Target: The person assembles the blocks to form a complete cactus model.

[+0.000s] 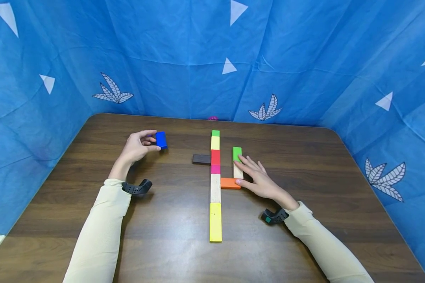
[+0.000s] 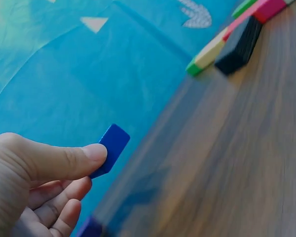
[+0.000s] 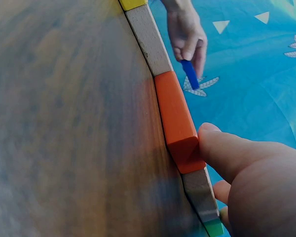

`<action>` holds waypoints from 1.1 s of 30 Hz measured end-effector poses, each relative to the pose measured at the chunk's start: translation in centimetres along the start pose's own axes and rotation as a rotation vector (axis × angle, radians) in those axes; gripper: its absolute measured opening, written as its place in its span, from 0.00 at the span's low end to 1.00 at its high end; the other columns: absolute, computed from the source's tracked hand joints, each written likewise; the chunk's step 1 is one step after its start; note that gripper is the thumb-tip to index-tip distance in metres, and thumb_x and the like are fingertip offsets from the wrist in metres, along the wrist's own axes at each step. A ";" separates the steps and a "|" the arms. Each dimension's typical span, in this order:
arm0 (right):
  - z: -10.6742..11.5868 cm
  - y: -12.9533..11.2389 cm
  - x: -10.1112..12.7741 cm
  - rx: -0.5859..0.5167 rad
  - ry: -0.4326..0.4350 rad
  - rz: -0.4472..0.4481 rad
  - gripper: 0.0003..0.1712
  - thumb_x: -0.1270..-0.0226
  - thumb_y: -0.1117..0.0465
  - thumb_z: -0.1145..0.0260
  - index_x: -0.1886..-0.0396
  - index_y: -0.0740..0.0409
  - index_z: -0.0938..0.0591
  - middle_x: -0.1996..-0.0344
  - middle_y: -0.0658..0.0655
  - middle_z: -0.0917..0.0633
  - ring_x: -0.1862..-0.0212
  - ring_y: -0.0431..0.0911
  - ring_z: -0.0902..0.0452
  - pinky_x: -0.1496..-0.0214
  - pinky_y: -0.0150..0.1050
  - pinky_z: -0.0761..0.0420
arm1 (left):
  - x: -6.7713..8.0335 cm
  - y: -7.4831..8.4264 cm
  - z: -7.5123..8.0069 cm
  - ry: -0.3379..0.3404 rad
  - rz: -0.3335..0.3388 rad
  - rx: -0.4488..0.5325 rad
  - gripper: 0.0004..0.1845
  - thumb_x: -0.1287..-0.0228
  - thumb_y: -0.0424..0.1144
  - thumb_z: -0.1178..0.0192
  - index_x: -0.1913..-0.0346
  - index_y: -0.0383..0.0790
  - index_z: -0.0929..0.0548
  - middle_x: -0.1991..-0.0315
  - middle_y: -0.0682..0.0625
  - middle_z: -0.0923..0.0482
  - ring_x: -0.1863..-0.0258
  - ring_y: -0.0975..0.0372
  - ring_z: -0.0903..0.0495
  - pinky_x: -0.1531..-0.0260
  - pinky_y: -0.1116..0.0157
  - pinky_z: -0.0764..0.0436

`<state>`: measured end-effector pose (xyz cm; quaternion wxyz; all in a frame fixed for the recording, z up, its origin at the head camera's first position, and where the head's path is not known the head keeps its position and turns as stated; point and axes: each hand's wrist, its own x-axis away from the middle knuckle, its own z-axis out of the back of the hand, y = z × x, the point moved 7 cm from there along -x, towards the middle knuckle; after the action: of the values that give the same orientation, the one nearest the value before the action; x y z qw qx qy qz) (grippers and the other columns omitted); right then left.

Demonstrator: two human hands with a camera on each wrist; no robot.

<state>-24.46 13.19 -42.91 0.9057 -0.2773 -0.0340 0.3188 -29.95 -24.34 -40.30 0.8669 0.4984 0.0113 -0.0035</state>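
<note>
My left hand pinches a blue block by its end between thumb and fingers, raised over the left part of the table. In the left wrist view the thumb lies along the blue block. A dark blue-purple piece peeks in at that view's bottom edge. My right hand has its fingers extended over a short row at right. Its thumb tip is at the end of an orange block, and its fingertips overlap a plain wood block below a green block.
A straight column runs down the table's middle: green, pale yellow, red, pink, plain wood and yellow blocks. A dark block juts left from it. Blue cloth hangs behind the table.
</note>
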 end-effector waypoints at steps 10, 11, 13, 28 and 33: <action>0.0 0.0 0.0 -0.003 -0.003 0.003 0.37 0.39 0.42 0.45 0.33 0.47 0.42 0.31 0.51 0.50 0.30 0.54 0.60 0.36 0.62 0.65 | -2.1 3.6 -4.7 -0.046 -0.087 0.017 0.31 0.54 0.35 0.32 0.42 0.40 0.28 0.56 0.41 0.24 0.58 0.54 0.26 0.54 0.60 0.27; 0.0 0.0 0.0 -0.004 -0.002 0.004 0.37 0.39 0.42 0.45 0.33 0.47 0.42 0.31 0.50 0.50 0.30 0.54 0.60 0.36 0.61 0.65 | -2.2 3.8 -5.1 -0.052 -0.096 0.013 0.32 0.54 0.35 0.32 0.42 0.39 0.28 0.55 0.41 0.24 0.57 0.53 0.25 0.53 0.59 0.26; 0.0 -0.1 0.0 -0.004 -0.002 0.007 0.37 0.39 0.43 0.45 0.33 0.47 0.42 0.31 0.51 0.50 0.30 0.54 0.60 0.36 0.61 0.65 | -2.5 4.0 -5.9 -0.065 -0.108 0.009 0.32 0.55 0.34 0.32 0.43 0.38 0.28 0.52 0.42 0.25 0.57 0.53 0.25 0.53 0.59 0.27; 0.0 0.0 0.0 0.006 0.003 0.006 0.37 0.40 0.42 0.45 0.33 0.45 0.42 0.31 0.51 0.49 0.30 0.54 0.60 0.36 0.62 0.64 | -2.8 3.5 -9.2 -0.116 -0.160 -0.039 0.31 0.54 0.31 0.33 0.43 0.34 0.29 0.44 0.45 0.30 0.57 0.55 0.24 0.54 0.60 0.25; 0.0 0.0 -0.1 0.002 0.004 0.004 0.37 0.40 0.42 0.45 0.33 0.46 0.42 0.31 0.50 0.49 0.30 0.54 0.60 0.36 0.62 0.64 | -2.5 3.3 -9.5 -0.127 -0.181 -0.053 0.31 0.54 0.31 0.33 0.43 0.33 0.28 0.44 0.44 0.30 0.55 0.55 0.24 0.54 0.60 0.25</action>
<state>-24.51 13.17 -42.90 0.9054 -0.2770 -0.0312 0.3202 -32.54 -14.45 -42.18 0.8748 0.4711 0.0013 -0.1129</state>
